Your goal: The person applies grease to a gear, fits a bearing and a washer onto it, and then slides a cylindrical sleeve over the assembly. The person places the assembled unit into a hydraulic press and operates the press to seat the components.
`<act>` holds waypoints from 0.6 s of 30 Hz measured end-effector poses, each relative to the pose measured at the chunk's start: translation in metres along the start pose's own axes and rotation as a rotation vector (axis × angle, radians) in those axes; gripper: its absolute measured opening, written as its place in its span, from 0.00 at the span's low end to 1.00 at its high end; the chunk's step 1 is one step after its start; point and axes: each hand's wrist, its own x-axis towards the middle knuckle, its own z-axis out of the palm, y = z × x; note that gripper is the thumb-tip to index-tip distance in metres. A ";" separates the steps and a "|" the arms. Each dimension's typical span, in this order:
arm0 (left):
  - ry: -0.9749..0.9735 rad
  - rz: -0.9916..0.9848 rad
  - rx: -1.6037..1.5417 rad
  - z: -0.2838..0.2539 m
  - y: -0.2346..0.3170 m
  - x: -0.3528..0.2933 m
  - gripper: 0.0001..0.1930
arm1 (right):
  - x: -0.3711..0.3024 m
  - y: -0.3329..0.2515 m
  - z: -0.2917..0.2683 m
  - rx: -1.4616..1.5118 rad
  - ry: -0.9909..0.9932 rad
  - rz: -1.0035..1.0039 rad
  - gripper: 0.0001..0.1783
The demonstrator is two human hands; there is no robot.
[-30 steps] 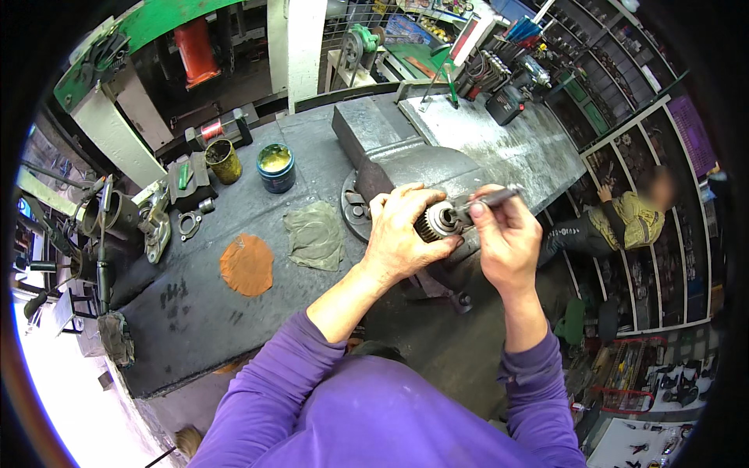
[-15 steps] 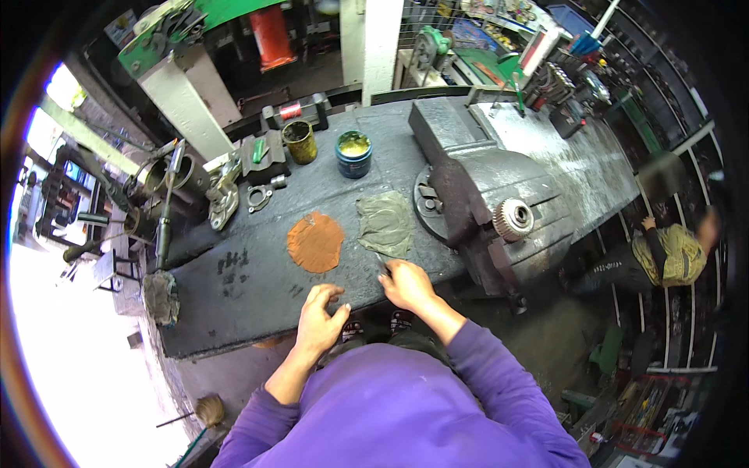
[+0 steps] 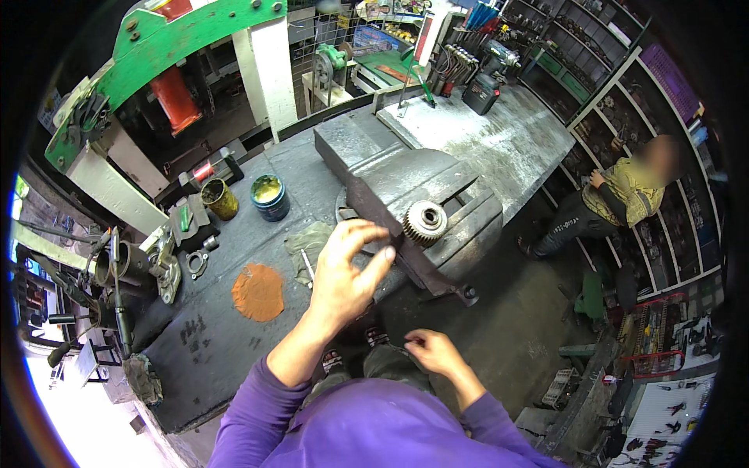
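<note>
Left hand was out over the edge of the bench, forearm angled up from the lower left, fingers bent over to the right and the thumb spread well clear of them, so kind of a loose C with nothing visible in the gap. Right hand hung lower, close to the body and over the floor, fingers curled in. Couldn't tell if those fingertips were pinching something small or just meeting.

As for hidden stuff, the left hand covered part of a grey-green cloth, and a thin white stick just beside that hand was too small to identify. The right palm was mostly out of sight.

Around all that, a yellow tin, a flat round orange-brown patch and a blue jar were on the bench left of the hands. The toothed metal gear sat on top of the big vise, bore facing up, with the vise's dark crosswise slab between it and the left hand. Way off right, a person in a yellowish jacket was by the shelves.
</note>
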 end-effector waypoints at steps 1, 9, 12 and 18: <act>0.014 -0.122 -0.093 0.010 0.004 0.016 0.14 | -0.010 -0.004 -0.025 0.063 0.021 0.078 0.17; -0.042 -0.672 -0.425 0.034 0.019 0.056 0.16 | 0.043 -0.111 -0.206 0.045 0.469 -0.569 0.04; -0.093 -0.645 -0.276 0.037 0.028 0.058 0.13 | 0.090 -0.144 -0.218 -0.072 0.346 -0.740 0.08; -0.016 -0.831 -0.522 0.039 0.037 0.058 0.12 | 0.137 -0.175 -0.233 -0.013 -0.121 -0.540 0.12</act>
